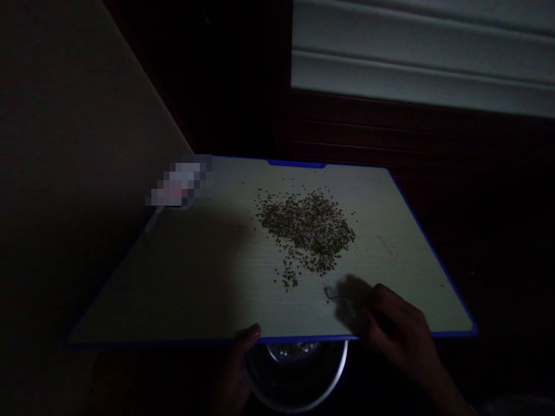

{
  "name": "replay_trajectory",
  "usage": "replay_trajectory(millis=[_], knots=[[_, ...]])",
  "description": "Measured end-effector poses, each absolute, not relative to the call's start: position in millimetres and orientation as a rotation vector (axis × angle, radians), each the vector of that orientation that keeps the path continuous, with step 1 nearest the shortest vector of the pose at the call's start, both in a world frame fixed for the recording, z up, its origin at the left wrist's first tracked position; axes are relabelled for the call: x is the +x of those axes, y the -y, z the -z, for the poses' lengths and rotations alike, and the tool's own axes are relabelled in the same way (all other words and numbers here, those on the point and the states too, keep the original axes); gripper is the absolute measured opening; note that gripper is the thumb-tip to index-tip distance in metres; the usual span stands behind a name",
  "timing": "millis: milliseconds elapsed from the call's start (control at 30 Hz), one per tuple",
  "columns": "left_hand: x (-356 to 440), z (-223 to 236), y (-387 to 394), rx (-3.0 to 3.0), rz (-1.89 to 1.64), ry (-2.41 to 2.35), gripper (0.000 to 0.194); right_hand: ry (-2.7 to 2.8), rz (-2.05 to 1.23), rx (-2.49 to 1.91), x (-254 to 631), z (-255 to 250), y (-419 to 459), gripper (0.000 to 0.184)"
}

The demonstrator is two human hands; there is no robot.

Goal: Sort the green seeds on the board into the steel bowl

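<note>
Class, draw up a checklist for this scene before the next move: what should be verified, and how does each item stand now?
1. Main pile of small bits away from the edges of the board: ok.
2. Bits all gathered: not ok, strays lie around the pile.
3. Bowl under the board's near edge: ok, partly covered by it.
4. Left hand grip secure: cannot tell; thumb over the near edge, fingers hidden.
5. Right hand grip: cannot tell, too dark.
6. Lighting: not ok, dim.

One pale, blue-edged rectangular board; one round metal bowl at six o'clock; one heap of small greenish-brown grains, too many to count; one pixelated whitish patch at ten o'clock.
</note>
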State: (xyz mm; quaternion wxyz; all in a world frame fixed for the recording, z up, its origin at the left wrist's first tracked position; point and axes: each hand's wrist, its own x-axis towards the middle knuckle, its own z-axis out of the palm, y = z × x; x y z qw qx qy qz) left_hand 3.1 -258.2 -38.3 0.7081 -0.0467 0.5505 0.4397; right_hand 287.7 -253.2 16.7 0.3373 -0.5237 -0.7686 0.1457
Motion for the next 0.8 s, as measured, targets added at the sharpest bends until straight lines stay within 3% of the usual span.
replay_trajectory(millis=[800], knots=[[7, 28, 254, -0.041, -0.943, -1.136, 0.020, 2.249, -0.375, -1.111, 280, -24, 261, 0.019]])
